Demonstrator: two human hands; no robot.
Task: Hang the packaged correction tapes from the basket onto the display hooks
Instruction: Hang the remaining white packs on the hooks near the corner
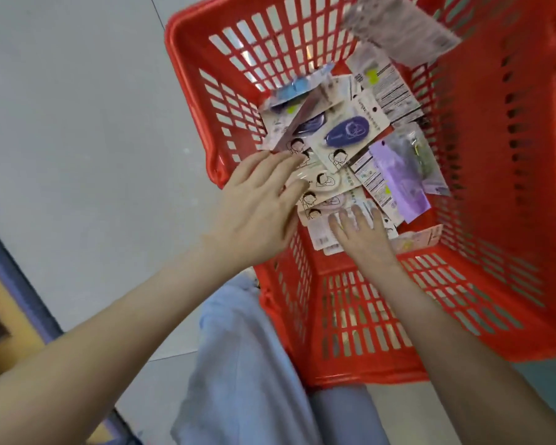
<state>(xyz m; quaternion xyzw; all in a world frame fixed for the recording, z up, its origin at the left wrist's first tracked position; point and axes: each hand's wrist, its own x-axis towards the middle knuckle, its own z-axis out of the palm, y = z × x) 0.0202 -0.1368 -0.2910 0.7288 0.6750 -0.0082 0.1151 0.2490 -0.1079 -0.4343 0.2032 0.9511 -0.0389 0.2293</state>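
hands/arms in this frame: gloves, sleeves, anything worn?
The left hand and right hand are both bare, with no gloves and no rings visible. The arms are uncovered as far as the frame edge, with no sleeves, watch or bracelet in view. The only clothing that shows is light blue-grey trousers.

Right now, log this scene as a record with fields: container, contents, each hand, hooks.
container: red basket, slatted walls, standing on a pale floor
contents: packaged correction tapes in a loose overlapping pile, some of them back side up
standouts: dark blue pack near the middle; purple pack beside it
left hand: fingers straight, reaching over the rim onto the pile
right hand: fingers spread flat on the packs at the near end
display hooks: not in view
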